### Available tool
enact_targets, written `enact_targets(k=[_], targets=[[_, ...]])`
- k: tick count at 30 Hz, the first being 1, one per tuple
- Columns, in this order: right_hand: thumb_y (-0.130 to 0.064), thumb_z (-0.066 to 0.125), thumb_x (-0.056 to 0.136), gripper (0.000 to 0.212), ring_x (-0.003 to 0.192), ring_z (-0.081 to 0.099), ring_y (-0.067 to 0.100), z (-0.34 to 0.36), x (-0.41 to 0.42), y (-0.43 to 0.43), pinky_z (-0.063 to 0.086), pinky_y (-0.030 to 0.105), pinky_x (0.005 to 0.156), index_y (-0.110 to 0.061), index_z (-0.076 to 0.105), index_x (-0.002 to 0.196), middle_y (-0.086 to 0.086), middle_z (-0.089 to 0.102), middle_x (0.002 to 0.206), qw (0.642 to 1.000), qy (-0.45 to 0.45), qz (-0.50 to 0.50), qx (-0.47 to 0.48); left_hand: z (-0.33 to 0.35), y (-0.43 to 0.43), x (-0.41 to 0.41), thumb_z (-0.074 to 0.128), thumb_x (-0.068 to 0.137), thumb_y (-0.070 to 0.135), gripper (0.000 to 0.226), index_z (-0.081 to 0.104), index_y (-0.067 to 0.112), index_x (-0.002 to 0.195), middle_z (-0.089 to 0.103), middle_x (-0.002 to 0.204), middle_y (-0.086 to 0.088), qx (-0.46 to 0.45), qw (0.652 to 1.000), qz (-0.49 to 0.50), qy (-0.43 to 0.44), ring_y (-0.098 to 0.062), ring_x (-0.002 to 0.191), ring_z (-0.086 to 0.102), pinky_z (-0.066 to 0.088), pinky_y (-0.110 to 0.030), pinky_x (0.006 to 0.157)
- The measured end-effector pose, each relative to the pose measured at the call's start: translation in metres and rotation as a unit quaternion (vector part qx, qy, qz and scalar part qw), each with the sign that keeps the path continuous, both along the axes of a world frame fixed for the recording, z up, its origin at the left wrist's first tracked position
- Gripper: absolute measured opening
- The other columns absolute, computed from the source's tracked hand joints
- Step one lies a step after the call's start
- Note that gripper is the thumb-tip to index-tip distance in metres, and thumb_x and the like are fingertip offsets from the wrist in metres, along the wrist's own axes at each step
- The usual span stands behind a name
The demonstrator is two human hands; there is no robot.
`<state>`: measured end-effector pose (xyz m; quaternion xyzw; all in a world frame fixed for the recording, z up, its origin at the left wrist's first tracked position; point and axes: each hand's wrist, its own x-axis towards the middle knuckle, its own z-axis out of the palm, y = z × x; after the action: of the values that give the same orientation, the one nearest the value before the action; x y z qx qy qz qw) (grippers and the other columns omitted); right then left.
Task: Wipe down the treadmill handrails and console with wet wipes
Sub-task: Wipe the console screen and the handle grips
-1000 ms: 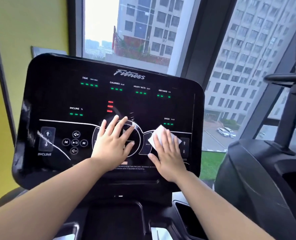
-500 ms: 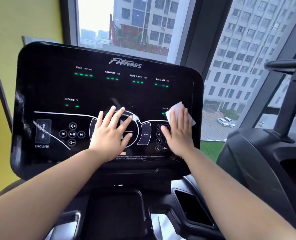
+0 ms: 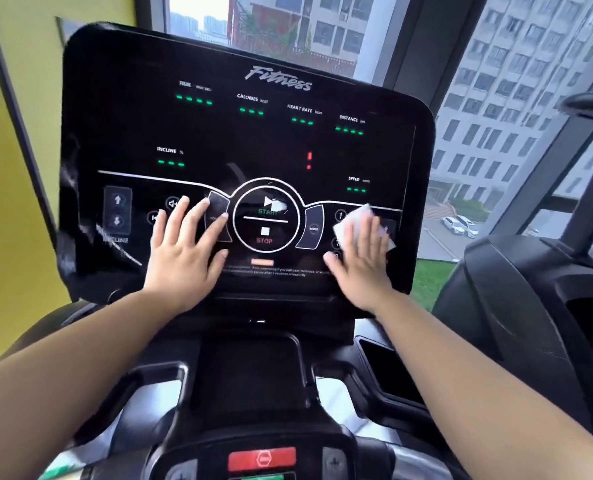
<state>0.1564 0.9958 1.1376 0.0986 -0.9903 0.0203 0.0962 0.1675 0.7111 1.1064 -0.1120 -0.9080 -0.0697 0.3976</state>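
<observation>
Bare forearms (image 3: 80, 358), bare hands (image 3: 184, 258)

The black glossy treadmill console (image 3: 253, 140) stands tilted toward the viewer, lit with green dashes under TIME, CALORIES, HEART RATE, DISTANCE, INCLINE and SPEED, and a small red mark near the middle. At the centre of its lower half sits the round START/STOP ring (image 3: 266, 216), with a MODE key (image 3: 313, 229) just to its right. The left hand (image 3: 184, 251) lies flat on the panel just left of the ring, its fingers (image 3: 199, 214) spread over the media buttons. The right hand (image 3: 364, 261) lies flat on the number keys right of the MODE key, pressing a white wet wipe (image 3: 357, 218) against the panel; the wipe shows beyond the fingertips.
</observation>
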Motion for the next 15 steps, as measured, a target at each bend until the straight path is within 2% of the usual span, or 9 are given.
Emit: enact_targets(k=[2,4,6,8,9,11,13,15], targets=[[-0.076,-0.019,0.070,0.082,0.119,-0.055,0.019,-0.013,0.010,-0.016,-0.039,0.035,0.098,-0.023,-0.042,0.128,0.004,-0.059,0.128,0.995,-0.034,0.078,0.059,-0.006,-0.008,0.003,0.036,0.089,0.040,0.056,0.052,0.013,0.135,0.040,0.144,-0.018,-0.001,1.000,0.004,-0.003,-0.039,0.136,0.028,0.019,-0.057,0.111],[-0.075,-0.030,0.065,0.083,0.123,-0.052,0.016,-0.014,0.013,-0.015,-0.039,0.033,0.099,-0.025,-0.041,0.130,0.000,-0.057,0.131,0.981,-0.043,0.145,0.123,-0.010,-0.012,0.006,0.036,0.090,0.039,0.055,0.052,0.013,0.135,0.041,0.144,-0.018,-0.012,1.000,0.001,0.000,-0.038,0.137,0.028,0.017,-0.054,0.112],[-0.072,-0.034,0.066,0.080,0.126,-0.049,0.011,-0.004,0.010,0.005,-0.036,0.030,0.103,-0.028,-0.038,0.133,-0.005,-0.051,0.135,0.968,-0.038,0.177,0.177,-0.009,-0.015,0.008,0.036,0.090,0.039,0.054,0.052,0.014,0.135,0.041,0.144,-0.017,-0.017,1.000,-0.004,0.004,-0.038,0.137,0.028,0.016,-0.051,0.113],[-0.071,-0.029,0.074,0.077,0.130,-0.045,0.010,0.006,0.007,0.035,-0.031,0.029,0.107,-0.026,-0.032,0.137,-0.001,-0.038,0.145,0.956,-0.015,0.188,0.224,-0.008,-0.022,0.010,0.036,0.090,0.039,0.054,0.052,0.014,0.135,0.041,0.143,-0.017,-0.010,1.000,0.002,0.007,-0.037,0.137,0.027,0.015,-0.051,0.113],[-0.069,-0.020,0.084,0.075,0.136,-0.037,0.013,0.007,0.006,0.049,-0.023,0.032,0.112,-0.023,-0.025,0.143,0.008,-0.022,0.152,0.950,0.017,0.182,0.254,-0.008,-0.027,0.012,0.036,0.090,0.039,0.054,0.052,0.014,0.136,0.041,0.143,-0.017,-0.003,1.000,0.009,0.008,-0.038,0.137,0.027,0.015,-0.052,0.113],[-0.060,0.000,0.097,0.070,0.145,-0.017,0.023,0.006,0.007,0.064,-0.003,0.040,0.115,-0.016,-0.010,0.151,0.019,0.011,0.153,0.945,0.024,0.157,0.287,-0.010,-0.041,0.015,0.036,0.090,0.039,0.055,0.051,0.014,0.136,0.040,0.144,-0.017,0.015,1.000,0.026,0.008,-0.038,0.136,0.027,0.014,-0.051,0.113],[-0.057,0.006,0.099,0.069,0.146,-0.010,0.027,0.005,0.005,0.061,0.004,0.044,0.114,-0.014,-0.007,0.151,0.020,0.021,0.151,0.939,0.033,0.166,0.301,-0.014,-0.056,0.019,0.036,0.090,0.040,0.055,0.050,0.013,0.136,0.040,0.144,-0.017,0.027,0.999,0.042,0.000,-0.038,0.137,0.026,0.009,-0.048,0.115],[-0.057,0.005,0.099,0.070,0.146,-0.010,0.027,0.010,0.001,0.036,0.002,0.044,0.114,-0.011,-0.002,0.152,0.019,0.020,0.151,0.929,0.052,0.202,0.306,-0.018,-0.071,0.022,0.035,0.090,0.040,0.056,0.048,0.014,0.138,0.039,0.145,-0.015,0.029,0.998,0.059,-0.011,-0.037,0.137,0.024,-0.002,-0.040,0.117]])
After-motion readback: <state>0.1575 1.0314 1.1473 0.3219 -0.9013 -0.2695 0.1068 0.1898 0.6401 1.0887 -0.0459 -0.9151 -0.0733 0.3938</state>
